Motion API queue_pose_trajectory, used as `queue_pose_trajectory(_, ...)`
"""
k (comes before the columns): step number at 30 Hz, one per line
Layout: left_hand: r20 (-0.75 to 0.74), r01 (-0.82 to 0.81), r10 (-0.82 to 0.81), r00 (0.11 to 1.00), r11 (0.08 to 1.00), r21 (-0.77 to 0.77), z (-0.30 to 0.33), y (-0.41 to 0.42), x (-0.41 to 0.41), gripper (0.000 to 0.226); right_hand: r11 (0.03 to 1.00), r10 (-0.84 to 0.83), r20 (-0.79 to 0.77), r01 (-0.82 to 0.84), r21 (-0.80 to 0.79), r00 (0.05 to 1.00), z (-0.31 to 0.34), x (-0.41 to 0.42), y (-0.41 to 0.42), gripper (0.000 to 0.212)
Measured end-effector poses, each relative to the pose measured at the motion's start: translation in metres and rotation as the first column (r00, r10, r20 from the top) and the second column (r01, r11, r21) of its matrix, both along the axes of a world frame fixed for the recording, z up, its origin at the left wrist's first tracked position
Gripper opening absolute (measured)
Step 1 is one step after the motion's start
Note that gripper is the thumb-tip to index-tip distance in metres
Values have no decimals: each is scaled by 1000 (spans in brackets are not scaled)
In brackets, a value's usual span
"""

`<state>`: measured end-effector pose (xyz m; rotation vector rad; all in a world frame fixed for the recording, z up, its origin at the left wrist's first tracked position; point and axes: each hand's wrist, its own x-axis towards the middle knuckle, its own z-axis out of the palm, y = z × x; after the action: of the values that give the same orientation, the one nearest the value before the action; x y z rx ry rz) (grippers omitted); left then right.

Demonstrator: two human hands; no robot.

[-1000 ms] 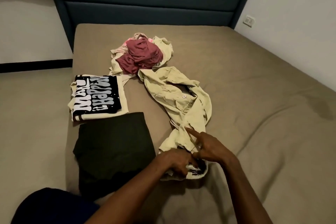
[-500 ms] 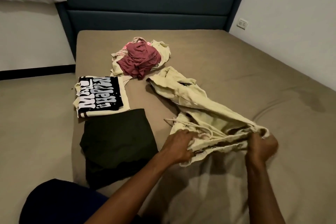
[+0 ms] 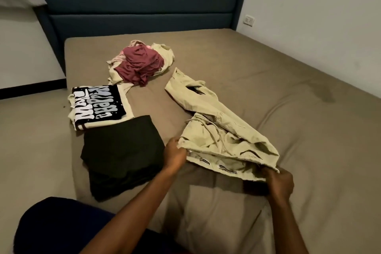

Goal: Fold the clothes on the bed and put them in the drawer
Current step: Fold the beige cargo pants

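Pale yellow-beige trousers (image 3: 218,130) lie stretched across the middle of the bed (image 3: 288,99), legs trailing toward the headboard. My left hand (image 3: 175,153) pinches the left end of their waistband. My right hand (image 3: 280,181) grips the right end, holding the band spread and slightly raised. A folded black garment (image 3: 121,154) lies left of my left hand. Behind it sits a folded cream shirt with a black-and-white print (image 3: 99,107). An unfolded heap with a maroon garment (image 3: 140,64) on top lies farther back.
A dark blue padded headboard (image 3: 140,4) closes the far end of the bed. A white wall with a socket (image 3: 249,20) runs along the right side. Floor (image 3: 31,150) lies left of the mattress edge. My dark-clad knee (image 3: 57,227) shows at bottom left.
Both hands were bunched together on the trousers' waistband; they have drawn apart, spreading the band wide and pulling the trousers toward me and to the right, straightening the legs.
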<state>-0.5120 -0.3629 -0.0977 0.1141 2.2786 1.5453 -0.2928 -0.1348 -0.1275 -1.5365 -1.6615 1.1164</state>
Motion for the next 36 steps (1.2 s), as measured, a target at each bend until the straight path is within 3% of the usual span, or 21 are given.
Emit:
queue_pose_trajectory(2,21,-178,177,984,976,121,9,0,-17,36,996,39,-139,-49,-69,990,13,-13,8,22)
queue_pose_trajectory(4,146,-320,289,946,904,283,31,5,-29,30,988,4,-327,-54,-145,945,33,-31,11,11)
queue_pose_trajectory(7,335,-404,276,901,815,415,68,20,-50,17,990,-18,-389,-37,-133,921,47,-66,37,10)
queue_pose_trajectory(8,344,-395,261,902,821,412,79,24,-59,11,986,6,-382,-69,-153,924,40,-81,60,11)
queue_pose_trajectory(10,313,-366,260,914,860,355,98,31,-79,11,969,86,-220,-133,-206,972,55,-103,80,45)
queue_pose_trajectory(13,289,-298,208,935,900,318,123,45,-118,24,880,296,-140,-327,-345,945,123,-135,60,25)
queue_pose_trajectory(15,347,-186,64,936,925,330,145,57,-148,24,822,397,-119,-410,-394,910,158,-163,71,29)
queue_pose_trajectory(17,355,-54,-65,933,948,315,167,73,-185,29,779,424,-194,-466,-419,884,187,-193,95,30)
queue_pose_trajectory(19,312,-10,-123,942,919,393,210,100,-228,33,778,380,-361,-505,-373,852,225,-236,130,32)
queue_pose_trajectory(21,255,-57,-102,962,834,548,269,131,-268,33,794,342,-558,-550,-258,756,277,-279,162,37)
queue_pose_trajectory(24,100,-12,-86,991,700,714,368,172,-303,24,859,258,-791,-506,-75,555,361,-327,200,29)
queue_pose_trajectory(27,-61,87,-64,996,596,798,461,203,-319,21,896,249,-923,-432,104,293,436,-354,228,22)
queue_pose_trajectory(30,-212,208,-50,976,512,834,533,217,-321,43,896,285,-955,-375,237,78,499,-363,245,27)
queue_pose_trajectory(32,-266,272,-75,961,424,864,551,211,-316,54,896,303,-952,-351,271,39,517,-360,251,60)
queue_pose_trajectory(34,-302,309,-83,950,399,863,552,200,-305,54,890,350,-935,-333,312,60,520,-353,247,63)
queue_pose_trajectory(36,-299,297,-60,952,409,863,534,183,-288,51,914,357,-919,-267,306,167,504,-341,236,59)
